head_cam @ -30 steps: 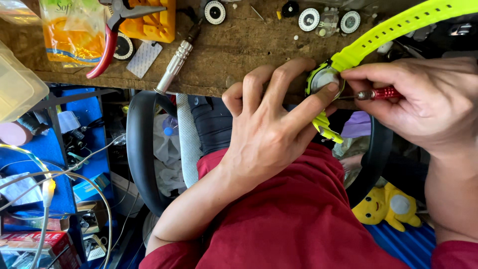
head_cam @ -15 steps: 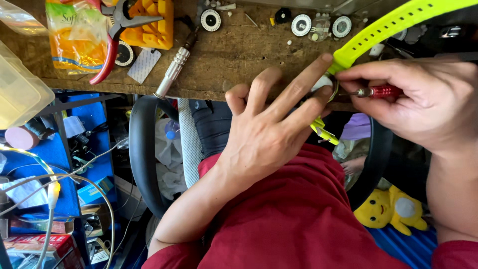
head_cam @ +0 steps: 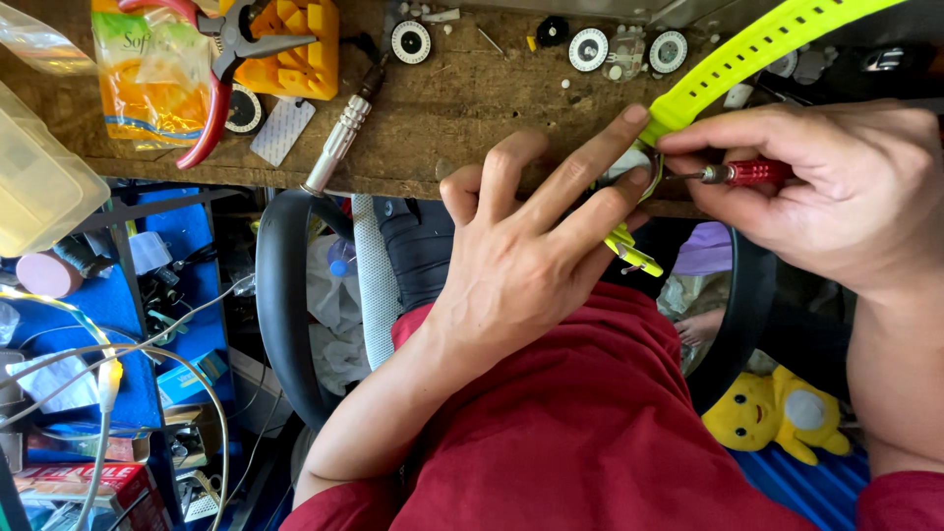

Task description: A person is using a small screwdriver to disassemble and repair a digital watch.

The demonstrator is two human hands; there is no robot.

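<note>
A watch with a neon-yellow strap (head_cam: 757, 44) lies at the edge of the wooden workbench (head_cam: 472, 118). My left hand (head_cam: 531, 246) presses on the watch case with its index and middle fingers, which hide most of it. A short piece of yellow strap (head_cam: 634, 251) sticks out below those fingers. My right hand (head_cam: 836, 187) pinches a small screwdriver with a red handle (head_cam: 752, 173); its tip points left into the watch case, right beside my left fingertips.
On the bench lie red-handled pliers (head_cam: 211, 98), an orange-yellow block (head_cam: 295, 39), a metal cylindrical tool (head_cam: 339, 143), an orange packet (head_cam: 147, 69) and several round watch parts (head_cam: 588, 47). A clear plastic box (head_cam: 39, 177) sits far left. A yellow plush toy (head_cam: 777, 413) lies below.
My left hand has shifted: the fingers stretched out flatter over the watch case. The view has tilted down a little. The right hand and screwdriver stay at the case.
</note>
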